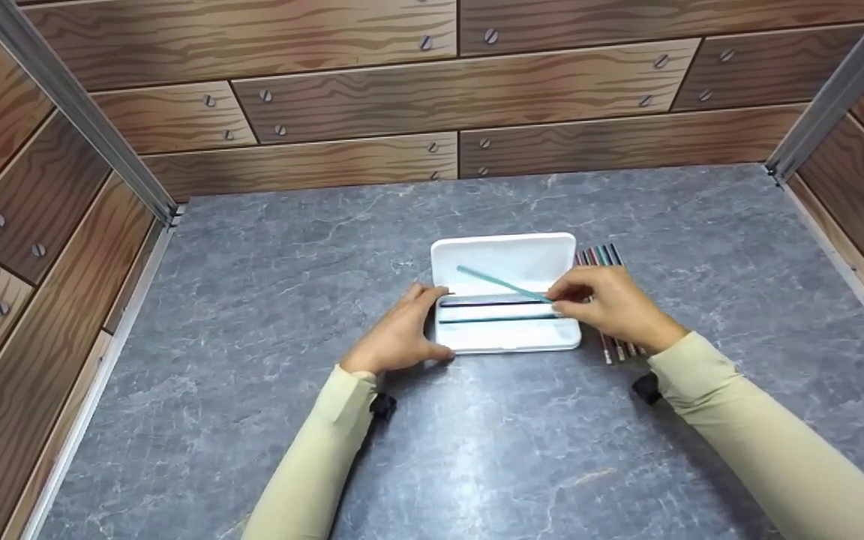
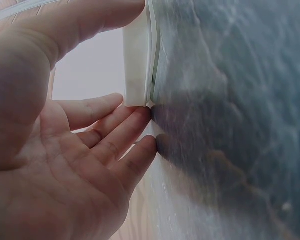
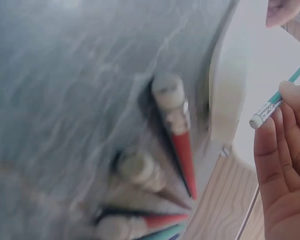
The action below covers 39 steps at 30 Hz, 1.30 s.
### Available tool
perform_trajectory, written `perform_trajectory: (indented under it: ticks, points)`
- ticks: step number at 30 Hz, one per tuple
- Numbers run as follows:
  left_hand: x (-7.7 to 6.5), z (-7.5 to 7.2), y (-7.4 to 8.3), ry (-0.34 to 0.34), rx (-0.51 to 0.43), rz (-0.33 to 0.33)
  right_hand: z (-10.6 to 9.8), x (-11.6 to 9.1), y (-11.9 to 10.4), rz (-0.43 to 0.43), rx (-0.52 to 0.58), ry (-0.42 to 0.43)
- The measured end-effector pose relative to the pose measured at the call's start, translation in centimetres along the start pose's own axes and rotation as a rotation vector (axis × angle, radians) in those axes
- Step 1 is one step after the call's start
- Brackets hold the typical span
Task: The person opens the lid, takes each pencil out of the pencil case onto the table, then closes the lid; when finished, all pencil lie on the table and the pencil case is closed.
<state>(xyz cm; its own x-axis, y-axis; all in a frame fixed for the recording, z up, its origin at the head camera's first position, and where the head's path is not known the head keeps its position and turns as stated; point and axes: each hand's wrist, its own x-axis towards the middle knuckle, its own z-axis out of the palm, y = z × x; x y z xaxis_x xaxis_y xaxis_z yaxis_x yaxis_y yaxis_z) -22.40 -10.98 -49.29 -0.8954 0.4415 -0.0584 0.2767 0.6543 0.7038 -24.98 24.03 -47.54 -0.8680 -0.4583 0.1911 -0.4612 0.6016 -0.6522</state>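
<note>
Right hand (image 1: 604, 304) pinches a teal pencil (image 1: 503, 284) by its end, tip angled up over the raised lid of the white case (image 1: 507, 337), which sits open in the middle of the grey table (image 1: 267, 300). Left hand (image 1: 402, 337) is flat and relaxed against the case's left end, fingers straight, thumb over the rim, bracing it; the left wrist view shows the fingertips (image 2: 140, 120) right at the case corner. In the tray there are already two pencils lying lengthwise: a dark one (image 1: 492, 304) and, just in front of it, another teal one (image 1: 496, 319). So this looks like the loading step, pencil number three on its way in. The next move, I'd say, calls for levelling the held pencil parallel to the other two and lowering it into the tray beside them without knocking the lid. A row of loose pencils (image 1: 612, 300) lies on the table just right of the case, partly under the right hand; the right wrist view shows their eraser ends (image 3: 167, 92), blurred.
</note>
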Motion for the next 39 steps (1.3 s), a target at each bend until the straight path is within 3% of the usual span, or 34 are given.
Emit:
perform_trajectory:
  ticks: [11, 19, 26, 34, 39]
  points:
    - [-0.2, 0.3, 0.0, -0.003, -0.015, -0.004, -2.6, -2.5, 1.7, 0.193, 0.1, 0.141]
    - [-0.2, 0.3, 0.0, 0.002, -0.015, -0.003, -4.2, -5.2, 3.7, 0.322, 0.0, 0.198]
    - [-0.3, 0.6, -0.1, 0.004, -0.024, 0.001, -5.3, -6.5, 4.6, 0.41, -0.071, 0.182]
    - [-0.2, 0.2, 0.2, 0.006, -0.004, -0.014, -5.9, -7.1, 4.5, 0.547, -0.054, 0.089]
    - [-0.1, 0.1, 0.3, 0.006, 0.001, -0.007, -6.2, -7.1, 4.5, 0.572, -0.068, 0.063]
